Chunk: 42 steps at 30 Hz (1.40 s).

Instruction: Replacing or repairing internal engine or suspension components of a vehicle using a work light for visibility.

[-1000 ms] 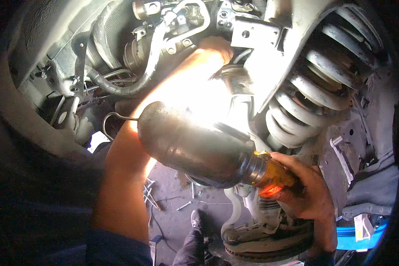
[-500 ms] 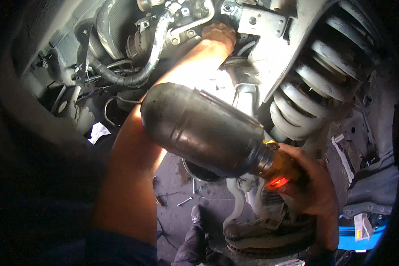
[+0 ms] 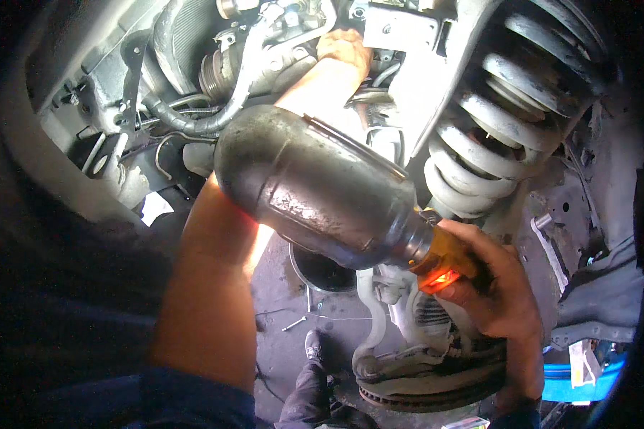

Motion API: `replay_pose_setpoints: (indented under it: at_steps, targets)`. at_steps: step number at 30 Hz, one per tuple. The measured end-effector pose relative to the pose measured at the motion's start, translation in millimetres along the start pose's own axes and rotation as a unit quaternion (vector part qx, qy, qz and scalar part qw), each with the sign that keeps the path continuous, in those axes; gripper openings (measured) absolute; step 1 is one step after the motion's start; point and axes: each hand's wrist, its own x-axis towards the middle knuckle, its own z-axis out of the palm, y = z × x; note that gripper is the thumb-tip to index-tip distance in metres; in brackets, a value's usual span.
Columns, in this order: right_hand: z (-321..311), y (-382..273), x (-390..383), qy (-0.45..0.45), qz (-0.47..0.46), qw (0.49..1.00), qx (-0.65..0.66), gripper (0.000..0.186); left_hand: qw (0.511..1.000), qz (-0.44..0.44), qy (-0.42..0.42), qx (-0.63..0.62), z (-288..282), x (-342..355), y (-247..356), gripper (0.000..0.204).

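Observation:
A trouble light (image 3: 322, 193) with a dark, scuffed metal hood lies across the middle of my view. My right hand (image 3: 497, 286) is closed around its orange handle, where a red glow shows by the thumb. Light from under the hood falls on my left forearm and the parts beyond. My left hand (image 3: 345, 50) reaches far in at the top, between a metal pipe and a pale bracket (image 3: 402, 30). Its back and bent knuckles show; the fingertips, and whatever they touch, are hidden. The hood covers part of my left forearm.
A large coil spring (image 3: 472, 161) stands at right, with a brake disc (image 3: 429, 397) below. A thick black hose (image 3: 207, 127) curves at upper left. On the floor lie a wrench (image 3: 294, 324) and a round dark pan (image 3: 325, 270). A blue object (image 3: 601, 386) is at lower right.
The whole view has shifted, so the surroundings sit slightly further left and up. The lamp has turned a little, and the area around it looks brighter. Both hands keep their places.

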Motion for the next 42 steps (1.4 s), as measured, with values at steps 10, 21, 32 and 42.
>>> replay_pose_setpoints:
  at_steps: [10,21,32,42]
  targets:
    - [-5.5,5.6,3.5,-0.039,-0.061,0.995,-0.064,0.059,0.992,-0.002,0.127,-0.016,33.1,6.0,-8.8,0.026]
    - [-1.0,7.9,4.4,-0.006,-0.040,0.999,-0.035,0.065,0.998,-0.010,0.055,-0.009,29.3,13.4,-12.3,0.030]
    - [-2.3,7.0,3.8,-0.011,-0.026,0.999,-0.037,0.065,0.995,-0.065,0.007,-0.071,-4.4,-2.6,2.4,0.028]
    - [-1.9,6.0,2.9,-0.018,-0.053,0.998,-0.033,0.065,0.985,-0.129,-0.020,-0.116,-3.9,5.4,-5.9,0.031]
